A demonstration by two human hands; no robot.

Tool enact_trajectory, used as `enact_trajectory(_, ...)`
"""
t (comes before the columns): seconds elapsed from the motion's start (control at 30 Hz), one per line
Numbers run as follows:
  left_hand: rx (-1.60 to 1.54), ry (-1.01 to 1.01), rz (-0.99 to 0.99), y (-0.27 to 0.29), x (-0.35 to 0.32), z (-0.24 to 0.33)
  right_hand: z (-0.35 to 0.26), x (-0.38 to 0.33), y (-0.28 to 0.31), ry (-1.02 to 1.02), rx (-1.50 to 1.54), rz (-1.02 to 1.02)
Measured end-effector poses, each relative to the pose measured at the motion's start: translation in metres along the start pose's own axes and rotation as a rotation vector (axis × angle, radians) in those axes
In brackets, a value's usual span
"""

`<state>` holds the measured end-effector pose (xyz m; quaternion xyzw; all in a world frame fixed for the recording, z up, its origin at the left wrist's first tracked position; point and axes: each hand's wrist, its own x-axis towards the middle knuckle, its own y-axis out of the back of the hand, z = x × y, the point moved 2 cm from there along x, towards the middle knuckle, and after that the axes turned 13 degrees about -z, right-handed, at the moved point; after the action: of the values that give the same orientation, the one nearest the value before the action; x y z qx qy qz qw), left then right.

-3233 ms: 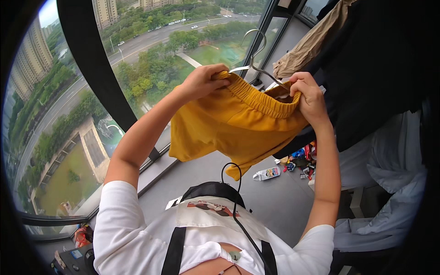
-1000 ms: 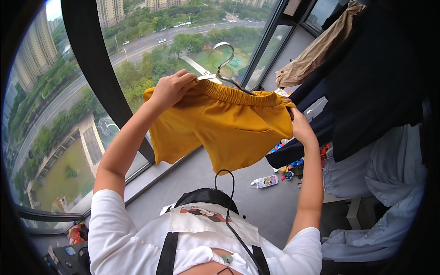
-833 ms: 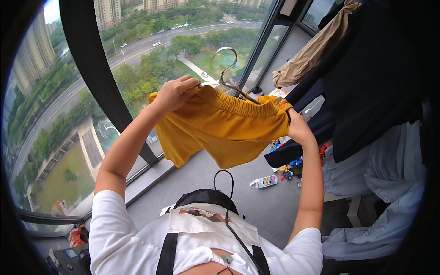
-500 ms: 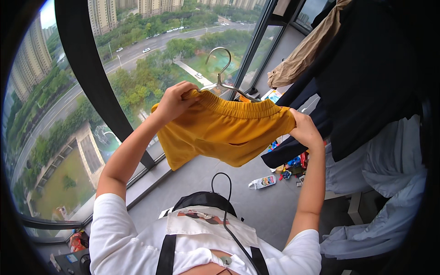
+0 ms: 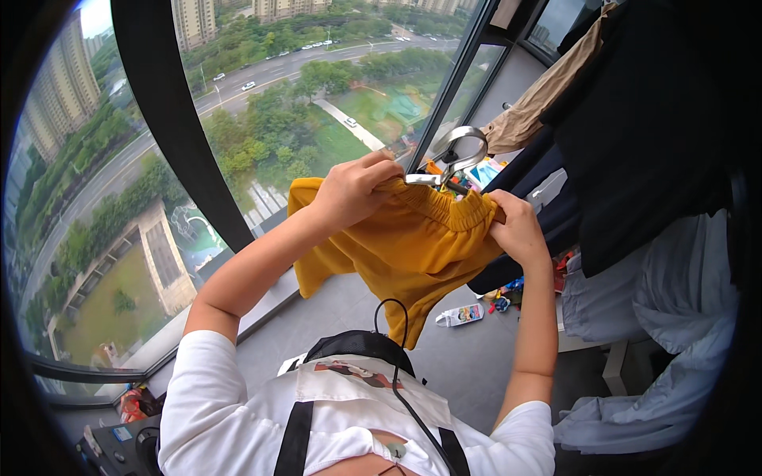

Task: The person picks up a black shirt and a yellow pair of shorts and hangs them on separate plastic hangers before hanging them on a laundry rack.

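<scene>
Both hands hold the mustard-yellow shorts (image 5: 413, 246) up before the window (image 5: 262, 119): the left hand (image 5: 353, 190) has its grip clamped on the waistband beside the metal hanger hook (image 5: 459, 155), the right hand (image 5: 517, 230) pinches the other end

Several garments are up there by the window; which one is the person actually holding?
The mustard-yellow shorts, gripped at the waistband by both hands. The tan garment and black garment hang untouched to the right.

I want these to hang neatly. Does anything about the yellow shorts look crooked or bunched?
Yes. The yellow shorts sit bunched between the left hand and right hand, the waistband gathered under the hanger and one leg dangling lower.
</scene>
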<state>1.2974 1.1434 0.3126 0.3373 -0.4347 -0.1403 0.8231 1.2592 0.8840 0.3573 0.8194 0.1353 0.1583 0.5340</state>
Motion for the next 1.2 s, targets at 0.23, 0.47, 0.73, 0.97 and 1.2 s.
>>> enact_trajectory(0.23, 0.194, -0.065, 0.162, 0.001, -0.001, 0.044, 0.011, 0.0, -0.014, 0.038, -0.261, 0.474)
enact_trajectory(0.47, 0.056, -0.053, 0.118, 0.029, -0.048, 0.026, 0.06, -0.035, -0.008, 0.071, -0.158, 0.675)
enact_trajectory(0.73, -1.46, 0.486, -0.26, 0.005, -0.073, -0.044, 0.064, -0.038, -0.006, 0.044, -0.115, 0.647)
enact_trajectory(0.97, -1.415, 0.506, -0.791, -0.029, -0.068, -0.045, 0.063, -0.045, -0.002, 0.063, -0.111, 0.659)
enact_trajectory(1.2, -0.842, -0.114, -0.888, -0.057, -0.036, -0.023, 0.077, -0.04, -0.01, 0.095, -0.151, 0.718)
